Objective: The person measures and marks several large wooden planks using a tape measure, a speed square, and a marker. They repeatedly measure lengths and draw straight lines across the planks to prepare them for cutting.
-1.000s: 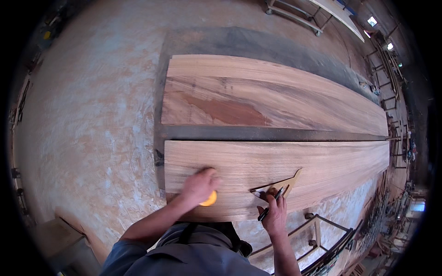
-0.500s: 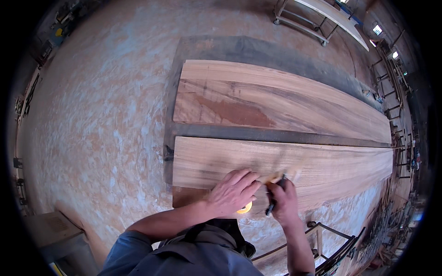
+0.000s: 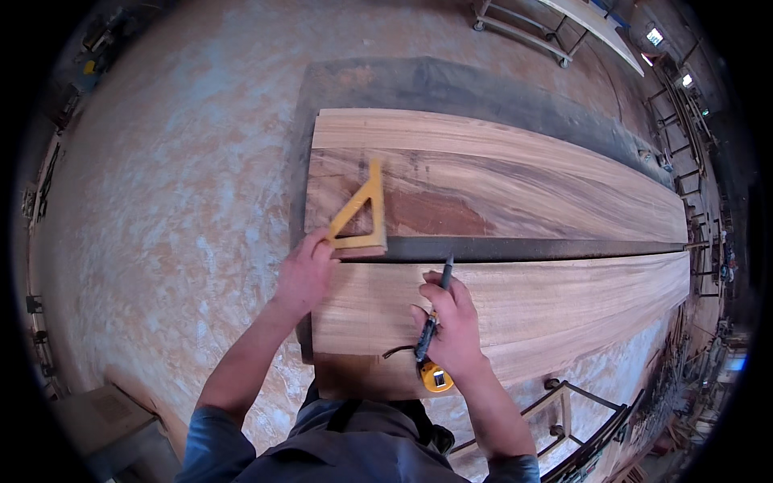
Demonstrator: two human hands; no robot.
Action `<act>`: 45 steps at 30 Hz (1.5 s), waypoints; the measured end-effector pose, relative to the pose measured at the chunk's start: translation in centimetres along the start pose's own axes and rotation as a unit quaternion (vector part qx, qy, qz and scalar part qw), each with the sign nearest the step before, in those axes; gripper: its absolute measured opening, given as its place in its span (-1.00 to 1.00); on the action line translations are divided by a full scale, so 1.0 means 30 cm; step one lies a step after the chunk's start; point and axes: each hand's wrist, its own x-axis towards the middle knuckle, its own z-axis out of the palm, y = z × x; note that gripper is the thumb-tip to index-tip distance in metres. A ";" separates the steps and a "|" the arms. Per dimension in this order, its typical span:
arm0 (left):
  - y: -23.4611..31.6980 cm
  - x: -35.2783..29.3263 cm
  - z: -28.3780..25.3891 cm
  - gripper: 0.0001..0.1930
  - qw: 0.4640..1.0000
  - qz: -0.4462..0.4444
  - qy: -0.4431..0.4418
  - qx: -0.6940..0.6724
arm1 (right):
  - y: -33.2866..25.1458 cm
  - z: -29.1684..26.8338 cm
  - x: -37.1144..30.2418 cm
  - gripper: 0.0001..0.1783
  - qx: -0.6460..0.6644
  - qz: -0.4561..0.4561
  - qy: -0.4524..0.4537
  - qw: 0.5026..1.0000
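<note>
My left hand (image 3: 307, 272) grips a yellow triangle square (image 3: 376, 211) by its corner. The square, a little blurred, lies over the near left corner of the far wooden panel (image 3: 523, 189), though I cannot tell whether it touches. In my right hand (image 3: 453, 322), a dark pen-like marker (image 3: 432, 322) points away from me above the near wooden panel (image 3: 555, 302). Just below that hand, by the near panel's front edge, is a yellow tape measure (image 3: 437, 377). A short dark strip (image 3: 398, 351) shows beside my right hand.
Both panels rest on a dark-topped bench (image 3: 419, 76), with a dark gap between them. A wheeled metal cart (image 3: 523, 32) stands at the far right, a metal frame (image 3: 568, 410) at the near right. A grey box-like cabinet (image 3: 105, 419) is at the near left.
My left hand has moved left and away from me, and now holds the square, which was a blur near my right hand. My right hand has shifted left with the marker.
</note>
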 end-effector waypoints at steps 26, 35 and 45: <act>-0.161 0.203 0.070 -0.74 0.989 0.122 -0.077 -0.036 | 0.117 0.093 0.051 -0.81 0.266 0.307 0.137 0.904; -0.169 0.204 0.071 -0.72 0.987 0.136 -0.087 -0.023 | 0.157 0.179 0.197 -0.84 0.255 0.261 0.123 0.923; -0.163 0.205 0.072 -0.71 0.987 0.133 -0.092 -0.011 | 0.206 0.279 0.362 -0.84 0.230 0.187 0.136 0.945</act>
